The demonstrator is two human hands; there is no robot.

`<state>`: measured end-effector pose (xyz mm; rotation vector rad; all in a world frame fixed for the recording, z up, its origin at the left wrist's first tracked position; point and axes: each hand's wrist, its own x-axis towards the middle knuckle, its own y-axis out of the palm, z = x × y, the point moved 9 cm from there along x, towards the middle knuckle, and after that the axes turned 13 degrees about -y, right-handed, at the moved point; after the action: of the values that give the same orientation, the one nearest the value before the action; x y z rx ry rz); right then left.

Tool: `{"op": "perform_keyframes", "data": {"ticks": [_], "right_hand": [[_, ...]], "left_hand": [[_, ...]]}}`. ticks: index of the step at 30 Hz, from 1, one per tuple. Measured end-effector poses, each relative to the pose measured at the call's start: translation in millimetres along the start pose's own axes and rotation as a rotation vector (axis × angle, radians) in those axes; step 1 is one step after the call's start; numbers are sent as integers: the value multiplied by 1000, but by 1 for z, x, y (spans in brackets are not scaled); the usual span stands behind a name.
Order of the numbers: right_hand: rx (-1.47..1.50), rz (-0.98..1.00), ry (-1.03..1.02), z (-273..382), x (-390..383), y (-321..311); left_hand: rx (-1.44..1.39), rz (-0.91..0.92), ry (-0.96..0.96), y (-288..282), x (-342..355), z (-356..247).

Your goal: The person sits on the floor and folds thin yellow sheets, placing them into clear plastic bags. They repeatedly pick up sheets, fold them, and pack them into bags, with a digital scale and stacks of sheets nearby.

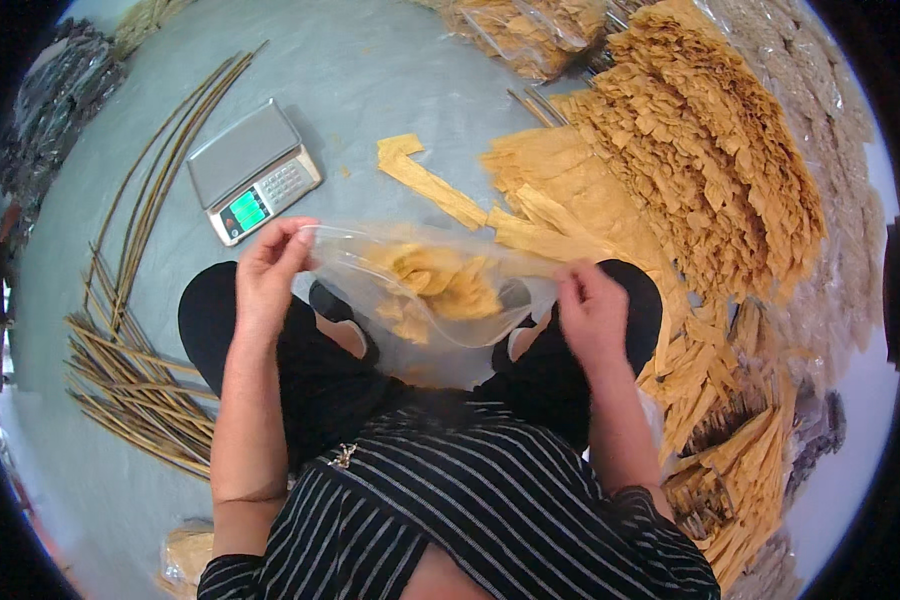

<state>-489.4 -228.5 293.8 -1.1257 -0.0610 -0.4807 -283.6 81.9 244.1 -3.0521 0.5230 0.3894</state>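
Note:
A clear plastic bag [370,262] is stretched between my hands above my lap, with folded yellow-tan sheets [450,285] inside it. My left hand [270,268] pinches the bag's upper left corner between thumb and fingers. At the other end, my right hand [588,305] grips the bag's right edge; it is slightly blurred. Just beyond the bag, a loose strip of the same dry sheet material [432,188] lies on the floor. A digital scale [245,165] with a grey platform and a lit green display stands past my left hand, its platform bare.
Thin brown sticks [150,395] lie in a bundle at the left, with longer ones [175,170] reaching away. A large stack of tan sheets [705,150] fills the right side, spreading down beside my right knee. Plastic-wrapped bundles [530,30] sit at the far edge; dark plastic [60,95] lies far left.

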Motion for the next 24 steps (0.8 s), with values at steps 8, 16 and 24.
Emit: {"op": "perform_keyframes", "data": {"ticks": [8,16,24], "right_hand": [[116,50,-65,-10,63,48],[479,-70,8,-40,65,77],[656,-110,13,-29,68,74]], "left_hand": [[342,57,-235,-18,-6,47],[693,18,78,25,-64,21],[707,-85,-51,-4,-88,40]]}}
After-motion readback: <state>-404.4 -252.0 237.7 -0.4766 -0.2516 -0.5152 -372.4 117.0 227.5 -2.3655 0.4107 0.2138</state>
